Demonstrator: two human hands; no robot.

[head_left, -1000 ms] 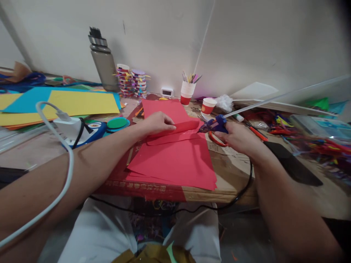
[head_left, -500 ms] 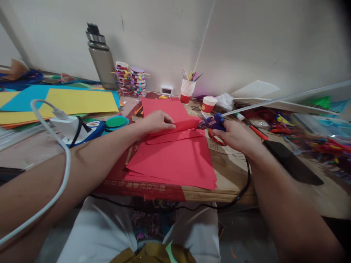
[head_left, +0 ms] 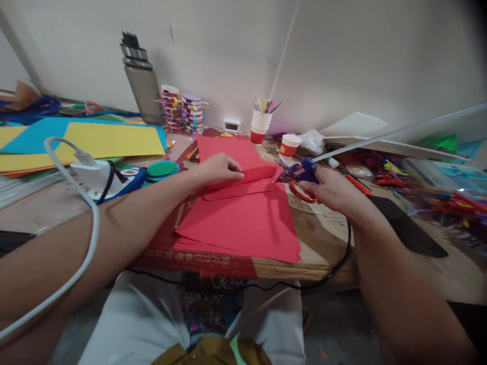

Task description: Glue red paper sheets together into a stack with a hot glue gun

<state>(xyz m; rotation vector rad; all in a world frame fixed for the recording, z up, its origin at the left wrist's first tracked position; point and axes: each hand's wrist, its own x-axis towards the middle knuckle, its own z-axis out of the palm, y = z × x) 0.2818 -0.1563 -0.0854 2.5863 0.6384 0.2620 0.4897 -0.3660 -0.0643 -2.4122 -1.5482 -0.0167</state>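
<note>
My left hand is closed on the far side of a folded red paper, its fingertips pressing the fold down. A shiny line of glue runs along the strip in front of that fold. Under it lies a stack of red paper sheets. In my right hand is a blue glue gun, with a long clear glue stick out of its back. Its nozzle points left, close to the right end of the fold. Orange-handled scissors lie just below the gun.
A black cord hangs from the gun over the cardboard edge. Paper cups, a pen-filled cup stack and a bottle stand behind. At left are a power strip and coloured sheets; at right, a black phone-like slab.
My right hand has drawn the glue gun slightly to the right, so its nozzle is farther from the fold. My left hand keeps its place on the paper.
</note>
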